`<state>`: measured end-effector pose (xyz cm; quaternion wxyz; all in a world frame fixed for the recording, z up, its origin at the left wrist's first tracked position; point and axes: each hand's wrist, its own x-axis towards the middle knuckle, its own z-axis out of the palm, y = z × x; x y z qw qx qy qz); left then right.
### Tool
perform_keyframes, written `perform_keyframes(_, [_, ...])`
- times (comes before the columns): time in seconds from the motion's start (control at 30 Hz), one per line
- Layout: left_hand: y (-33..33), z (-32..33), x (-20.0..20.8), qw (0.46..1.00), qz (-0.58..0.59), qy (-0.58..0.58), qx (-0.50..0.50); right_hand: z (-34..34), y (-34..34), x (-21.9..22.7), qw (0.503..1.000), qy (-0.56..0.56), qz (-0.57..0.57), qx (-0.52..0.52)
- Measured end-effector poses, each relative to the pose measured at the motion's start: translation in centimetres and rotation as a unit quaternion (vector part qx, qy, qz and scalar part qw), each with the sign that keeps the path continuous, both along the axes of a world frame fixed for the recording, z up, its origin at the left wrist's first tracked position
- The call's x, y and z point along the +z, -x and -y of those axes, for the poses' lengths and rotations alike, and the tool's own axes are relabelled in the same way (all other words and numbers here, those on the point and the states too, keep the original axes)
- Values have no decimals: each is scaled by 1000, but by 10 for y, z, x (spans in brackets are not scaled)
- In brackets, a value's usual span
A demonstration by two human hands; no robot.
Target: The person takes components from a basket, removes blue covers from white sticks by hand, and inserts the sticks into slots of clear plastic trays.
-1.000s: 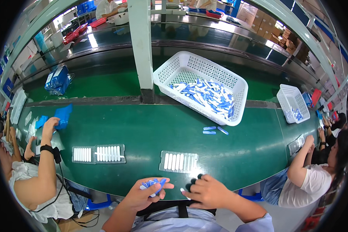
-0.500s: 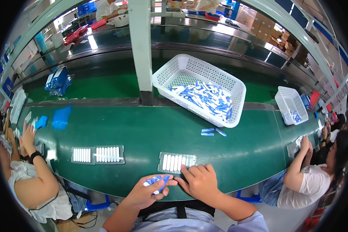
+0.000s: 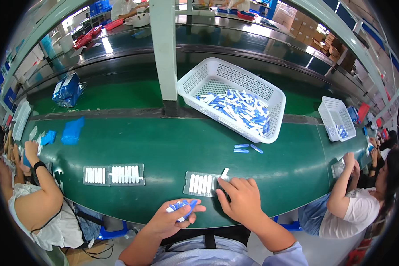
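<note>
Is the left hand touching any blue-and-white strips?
Touching. The head view shows the left hand with its fingers curled around a bunch of blue-and-white strips.

The tray (image 3: 215, 182) is glossy plastic; the basket (image 3: 239, 74), plastic; the tabletop (image 3: 173, 146), smooth and glossy.

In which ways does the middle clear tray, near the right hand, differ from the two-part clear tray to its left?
The middle tray shows a bare part beside its white pieces; the left tray has pieces in both halves. The right hand reaches over the middle tray, a tilted white piece at its fingertips; no hand touches the left tray. Both lie on the green table.
</note>
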<state>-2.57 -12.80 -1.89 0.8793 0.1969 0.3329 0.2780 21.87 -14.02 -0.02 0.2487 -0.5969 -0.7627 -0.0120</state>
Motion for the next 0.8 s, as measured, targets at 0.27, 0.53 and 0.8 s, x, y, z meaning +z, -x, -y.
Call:
perform_keyframes(0.27, [7,4,0,1000,-22,2,2,4,-11,1,995,27,-11,99])
perform_keyframes(0.53, [0,3,-3,1000,10,3,-16,7,-14,1,982,16,-109,153])
perform_keyframes(0.8, [-12,7,-2,996,-2,-20,-82,-2,-2,-1,880,157,-433,113])
